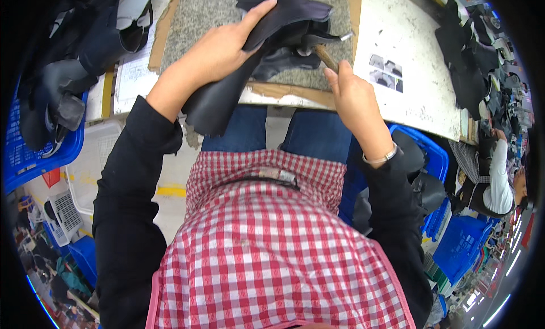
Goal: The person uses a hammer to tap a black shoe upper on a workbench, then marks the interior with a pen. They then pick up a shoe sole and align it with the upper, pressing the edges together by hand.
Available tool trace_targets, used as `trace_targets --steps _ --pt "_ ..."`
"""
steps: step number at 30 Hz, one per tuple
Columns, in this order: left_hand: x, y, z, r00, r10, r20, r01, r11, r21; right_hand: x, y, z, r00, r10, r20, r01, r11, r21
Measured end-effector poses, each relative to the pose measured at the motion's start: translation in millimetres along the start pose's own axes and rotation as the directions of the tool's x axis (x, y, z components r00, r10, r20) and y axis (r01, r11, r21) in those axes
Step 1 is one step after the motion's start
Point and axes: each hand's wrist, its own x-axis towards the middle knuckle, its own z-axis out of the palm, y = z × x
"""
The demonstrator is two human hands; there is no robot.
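A black leather boot-upper piece (218, 99) lies folded over the grey stone slab (187, 22), its long part hanging past the table's front edge. My left hand (230, 48) grips it from the left, forefinger stretched along the top and the other fingers partly hidden by the leather. My right hand (352, 93) is closed round the wooden handle of a hammer (326, 57). Its head reaches in among the leather folds and is only partly visible. More black leather shows on the slab beneath the handle.
The slab rests on cardboard on a white table (420, 56). A sheet with small pictures (387, 72) lies right of it. Black leather pieces (462, 56) are heaped at the far right. Blue baskets (68, 150) with leather parts flank me. Another person (497, 184) works at the right.
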Motion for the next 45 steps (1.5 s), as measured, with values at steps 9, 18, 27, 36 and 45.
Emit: trace_targets --steps 9,18,27,36,45 --pt "4 22 -29 0.969 -0.134 0.208 0.167 0.975 -0.147 5 8 7 0.993 -0.086 -0.076 0.083 0.996 -0.043" --pt "2 2 0 0.997 -0.072 0.018 0.073 0.994 -0.083 8 2 12 0.992 -0.106 -0.062 0.104 0.994 -0.042" --pt "1 -2 9 0.997 -0.08 -0.01 0.078 0.99 -0.116 -2 -13 11 0.993 -0.115 -0.025 0.116 0.992 0.057" --pt "-1 13 -4 0.993 -0.12 0.021 0.121 0.96 -0.253 2 -9 0 0.997 -0.056 -0.056 0.06 0.995 0.078" --pt "0 13 4 0.991 -0.131 0.0 0.127 0.959 -0.252 11 3 -13 1.0 0.011 -0.026 -0.011 1.0 -0.027"
